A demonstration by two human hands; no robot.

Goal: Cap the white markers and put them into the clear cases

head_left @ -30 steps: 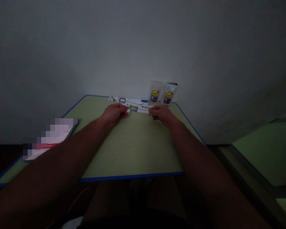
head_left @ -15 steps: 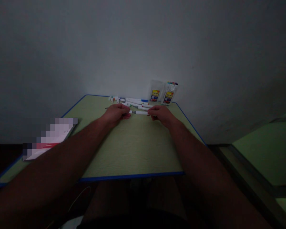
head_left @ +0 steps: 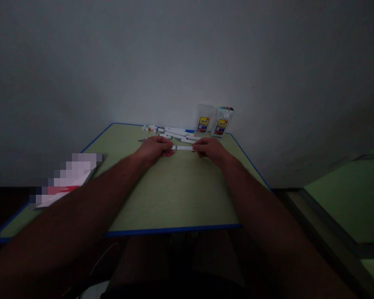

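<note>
Between my two hands a white marker [head_left: 185, 148] lies crosswise, low over the table. My right hand [head_left: 210, 148] pinches its right end. The fingers of my left hand [head_left: 156, 148] are closed on the white marker cap [head_left: 174, 147] at the other end, mostly covered by the fingertips. A narrow dark band shows where cap and barrel meet. Just behind my hands lie several other white markers [head_left: 176, 133], some without caps. A small heap of loose white caps [head_left: 149, 128] sits to their left.
Against the wall stand a clear marker case [head_left: 204, 118] and another clear case [head_left: 221, 122] with several coloured marker ends at its top. A white and red box or booklet [head_left: 70, 182], partly blurred, lies on the left of the blue-edged table [head_left: 177, 199].
My left hand has moved slightly right, toward my right hand. The grey gap between the cap and the marker's barrel has narrowed to a thin band.
</note>
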